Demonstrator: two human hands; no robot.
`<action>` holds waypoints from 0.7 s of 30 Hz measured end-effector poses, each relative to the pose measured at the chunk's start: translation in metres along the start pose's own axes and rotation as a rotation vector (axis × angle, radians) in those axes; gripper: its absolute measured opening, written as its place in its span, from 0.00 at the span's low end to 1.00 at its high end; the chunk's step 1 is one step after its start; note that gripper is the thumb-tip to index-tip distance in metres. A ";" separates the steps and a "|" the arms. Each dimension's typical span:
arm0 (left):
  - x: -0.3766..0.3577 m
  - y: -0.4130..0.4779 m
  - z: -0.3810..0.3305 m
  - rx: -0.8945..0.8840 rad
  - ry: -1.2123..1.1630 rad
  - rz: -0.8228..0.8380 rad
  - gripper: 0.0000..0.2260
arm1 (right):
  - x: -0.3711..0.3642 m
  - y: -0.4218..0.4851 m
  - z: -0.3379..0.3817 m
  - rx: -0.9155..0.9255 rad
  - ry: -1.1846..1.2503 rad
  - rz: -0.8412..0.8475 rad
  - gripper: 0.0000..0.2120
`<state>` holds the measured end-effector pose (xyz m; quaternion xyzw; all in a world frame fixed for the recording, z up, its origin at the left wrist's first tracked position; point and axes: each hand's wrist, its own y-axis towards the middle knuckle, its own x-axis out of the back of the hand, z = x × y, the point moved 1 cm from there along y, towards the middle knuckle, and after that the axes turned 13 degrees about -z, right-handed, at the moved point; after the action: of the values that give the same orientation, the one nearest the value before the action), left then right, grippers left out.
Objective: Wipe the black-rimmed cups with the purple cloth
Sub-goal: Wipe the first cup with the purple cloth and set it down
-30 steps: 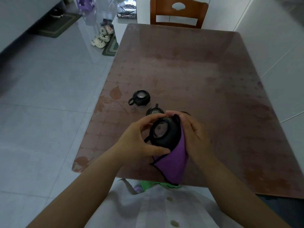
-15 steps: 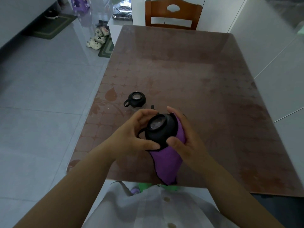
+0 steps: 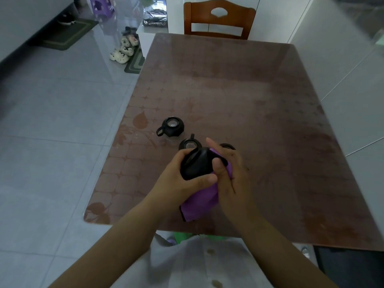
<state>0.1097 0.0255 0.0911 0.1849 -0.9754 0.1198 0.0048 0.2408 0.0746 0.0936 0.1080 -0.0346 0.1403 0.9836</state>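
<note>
Over the near edge of the glossy brown patterned tabletop (image 3: pixel 249 90), head view: left hand (image 3: pixel 176 179) curls round the small black handled cup (image 3: pixel 197 165), held off the surface. Right hand (image 3: pixel 230 173) wraps the purple black-edged cloth (image 3: pixel 199 206) against its side, thumb on the cup. Looks mid-wipe. Next: rotate the cup, then swap it. Three more black cups (image 3: pixel 172 126) stand just beyond, one half hidden. Wooden chair (image 3: pixel 218 17) at far end, grey tiled floor (image 3: pixel 52 121).

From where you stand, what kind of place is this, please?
Most likely a home dining area: a patterned table with a wooden chair at its far end, and slippers on the tiled floor.
</note>
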 end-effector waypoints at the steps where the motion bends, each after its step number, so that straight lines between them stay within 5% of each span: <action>1: 0.002 0.002 0.000 0.004 -0.033 -0.013 0.33 | 0.001 0.001 0.000 0.017 -0.014 0.027 0.16; 4: 0.009 0.010 0.000 -0.006 -0.076 0.011 0.29 | 0.005 0.006 0.000 0.076 -0.058 0.097 0.16; 14: 0.012 0.017 -0.003 0.077 -0.130 0.104 0.40 | 0.022 0.018 -0.005 -0.056 -0.008 0.150 0.14; 21: 0.016 0.017 -0.004 -0.008 -0.059 0.088 0.30 | 0.041 0.032 0.005 0.037 -0.112 -0.049 0.12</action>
<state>0.0883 0.0362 0.0919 0.1452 -0.9828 0.1106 -0.0285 0.2713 0.1143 0.1092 0.1345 -0.0843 0.1108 0.9811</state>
